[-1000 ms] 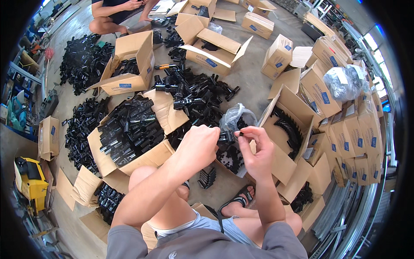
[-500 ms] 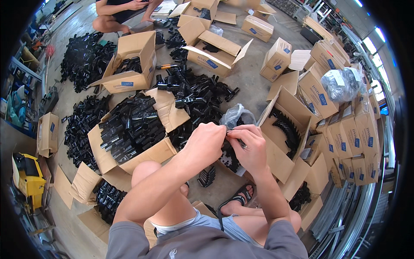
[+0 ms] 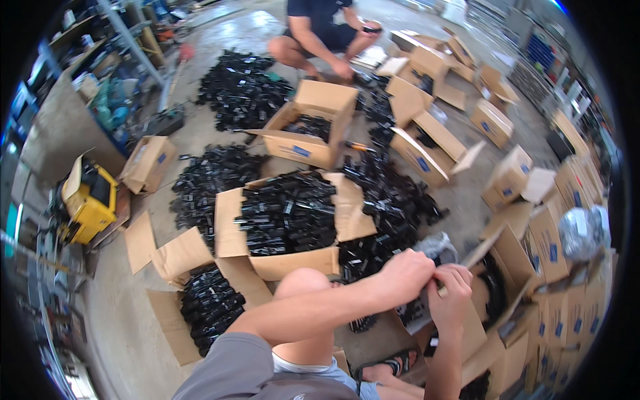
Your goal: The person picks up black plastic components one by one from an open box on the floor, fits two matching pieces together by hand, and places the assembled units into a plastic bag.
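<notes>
My left hand (image 3: 408, 275) and my right hand (image 3: 453, 288) meet in front of me, fingers closed and fingertips together. Whatever they pinch is hidden or too small to make out. Just beyond them a clear plastic bag (image 3: 437, 245) sits at an open carton with small dark parts (image 3: 410, 312), partly covered by my hands. To the left, a large open carton (image 3: 293, 261) is heaped with black tubular parts (image 3: 287, 213). Right of my hands stands another open carton (image 3: 517, 257) with dark curved parts (image 3: 493, 287) inside.
Loose piles of black parts (image 3: 243, 90) lie on the floor. A co-worker (image 3: 317, 33) squats at the far side near an open carton (image 3: 313, 150). Closed cartons (image 3: 567, 313) are stacked at right. A yellow machine (image 3: 93, 203) stands at left, and a smaller carton of black parts (image 3: 210, 303) is nearer.
The view has swung to the left, so the scene and my hands appear farther right. My hands stay pinched together near the plastic bag. The co-worker now shows more fully.
</notes>
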`<move>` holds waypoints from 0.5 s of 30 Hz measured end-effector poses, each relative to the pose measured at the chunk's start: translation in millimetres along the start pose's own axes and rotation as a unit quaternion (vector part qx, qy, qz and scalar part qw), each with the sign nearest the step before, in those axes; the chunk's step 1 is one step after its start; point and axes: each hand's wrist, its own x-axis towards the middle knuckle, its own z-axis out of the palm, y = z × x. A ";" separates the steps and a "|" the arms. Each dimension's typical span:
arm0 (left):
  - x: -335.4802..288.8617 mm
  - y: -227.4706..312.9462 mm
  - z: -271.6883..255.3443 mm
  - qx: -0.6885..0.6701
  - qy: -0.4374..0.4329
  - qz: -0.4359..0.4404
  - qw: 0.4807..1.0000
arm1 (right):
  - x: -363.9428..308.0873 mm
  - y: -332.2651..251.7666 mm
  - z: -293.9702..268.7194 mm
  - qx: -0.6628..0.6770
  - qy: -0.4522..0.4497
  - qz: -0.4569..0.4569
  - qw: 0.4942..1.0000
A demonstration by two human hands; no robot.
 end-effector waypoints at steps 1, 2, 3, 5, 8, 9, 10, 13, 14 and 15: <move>-0.7 -0.4 -1.9 -0.008 0.001 -0.001 1.000 | 1.0 -1.1 -1.0 -0.016 -0.004 0.007 1.000; -2.1 -1.8 -4.5 -0.016 0.002 -0.002 1.000 | 3.2 -1.7 -0.1 -0.002 -0.006 -0.004 1.000; -3.0 -0.8 -3.3 -0.015 0.009 -0.002 1.000 | 2.3 -1.9 -1.4 0.008 -0.007 0.005 1.000; -5.0 -5.3 4.2 -0.011 0.009 0.009 1.000 | 3.7 -7.6 -1.5 0.037 -0.014 0.037 0.999; -7.0 0.5 0.9 -0.028 0.012 -0.008 0.999 | 5.5 -12.2 -3.3 0.020 -0.009 0.029 0.999; -6.9 1.4 -1.0 -0.028 0.014 -0.009 0.999 | 5.7 -12.1 -2.1 0.015 0.003 0.015 1.000; -6.8 2.0 -3.4 -0.025 0.004 -0.005 1.000 | 5.5 -11.9 -1.9 0.015 0.002 0.013 1.000; -6.5 0.9 -0.9 -0.023 -0.001 -0.003 1.000 | 4.7 -9.6 -2.9 0.027 0.002 0.008 1.000; -6.1 0.3 1.0 -0.025 0.003 -0.004 1.000 | 4.8 -5.7 -6.1 0.051 -0.013 -0.001 0.999; -5.5 0.7 0.9 -0.024 0.003 -0.005 1.000 | 4.4 -3.3 -7.6 0.076 -0.028 -0.010 0.997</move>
